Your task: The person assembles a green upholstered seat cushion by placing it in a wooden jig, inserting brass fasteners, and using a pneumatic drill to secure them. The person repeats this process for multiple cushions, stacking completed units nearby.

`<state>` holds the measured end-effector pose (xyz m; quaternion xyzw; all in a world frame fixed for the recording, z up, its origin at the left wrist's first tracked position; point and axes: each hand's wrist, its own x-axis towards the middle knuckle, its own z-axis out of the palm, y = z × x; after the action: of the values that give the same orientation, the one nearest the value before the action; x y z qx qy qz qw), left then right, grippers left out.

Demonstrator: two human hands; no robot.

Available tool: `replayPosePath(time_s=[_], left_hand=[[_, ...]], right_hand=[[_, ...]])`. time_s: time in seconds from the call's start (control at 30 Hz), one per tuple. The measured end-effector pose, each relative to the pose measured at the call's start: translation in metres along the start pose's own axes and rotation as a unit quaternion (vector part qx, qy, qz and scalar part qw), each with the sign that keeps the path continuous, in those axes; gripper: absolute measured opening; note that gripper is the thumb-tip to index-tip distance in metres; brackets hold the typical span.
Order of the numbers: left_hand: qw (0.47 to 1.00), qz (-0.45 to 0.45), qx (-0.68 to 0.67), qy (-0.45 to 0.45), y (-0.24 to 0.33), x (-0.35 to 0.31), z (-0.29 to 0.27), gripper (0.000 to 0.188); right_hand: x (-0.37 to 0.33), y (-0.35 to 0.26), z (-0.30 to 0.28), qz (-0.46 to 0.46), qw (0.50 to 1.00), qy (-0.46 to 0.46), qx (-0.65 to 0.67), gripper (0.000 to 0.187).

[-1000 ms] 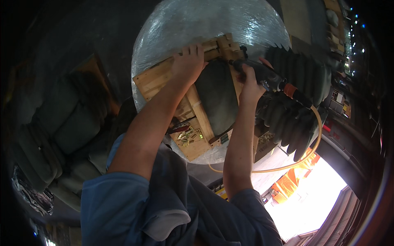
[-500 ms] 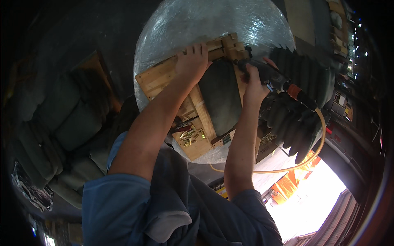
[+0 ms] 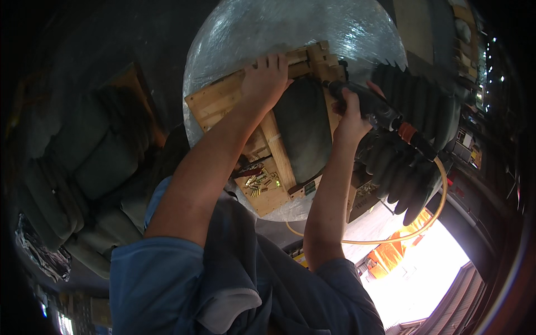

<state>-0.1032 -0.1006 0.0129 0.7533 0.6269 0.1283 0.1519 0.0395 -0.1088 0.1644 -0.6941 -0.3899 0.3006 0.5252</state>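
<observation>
In my right hand (image 3: pixel 353 114) is a dark air-powered driver (image 3: pixel 373 106), its fingers wrapped round the body. An orange coupling joins it to a yellowish hose (image 3: pixel 444 190). The driver's tip points at the right side of a wooden frame (image 3: pixel 215 95). My left hand (image 3: pixel 267 81) grips the frame's far rail, fingers bent over its edge and thumb to the right. A dark green padded panel (image 3: pixel 304 131) sits within the frame. Near my left forearm, small brass-coloured fasteners (image 3: pixel 262 183) lie in a heap on a board, beside red-handled pliers (image 3: pixel 248 172).
The frame lies on a round surface wrapped in clear film (image 3: pixel 290 28). Several dark padded pieces (image 3: pixel 407 151) are stacked at the right, more cushions (image 3: pixel 106 162) at the left. A box of small parts (image 3: pixel 363 195) stands near my right forearm. Bright light enters at lower right.
Both hands, the frame and the driver appear slightly farther right in the view. My left hand stays on the rail and the driver stays in my right hand.
</observation>
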Motion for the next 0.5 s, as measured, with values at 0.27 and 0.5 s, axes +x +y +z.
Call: replayPosePath(time_s=[0.27, 0.5], left_hand=[[1.0, 0.003, 0.02, 0.023, 0.001, 0.0, 0.002, 0.069], [0.999, 0.001, 0.04, 0.019, 0.002, 0.002, 0.0, 0.068]], right_hand=[[0.021, -0.001, -0.007, -0.033, 0.995, -0.091, -0.026, 0.058], [0.061, -0.018, -0.02, -0.034, 0.94, -0.308, -0.143, 0.061]])
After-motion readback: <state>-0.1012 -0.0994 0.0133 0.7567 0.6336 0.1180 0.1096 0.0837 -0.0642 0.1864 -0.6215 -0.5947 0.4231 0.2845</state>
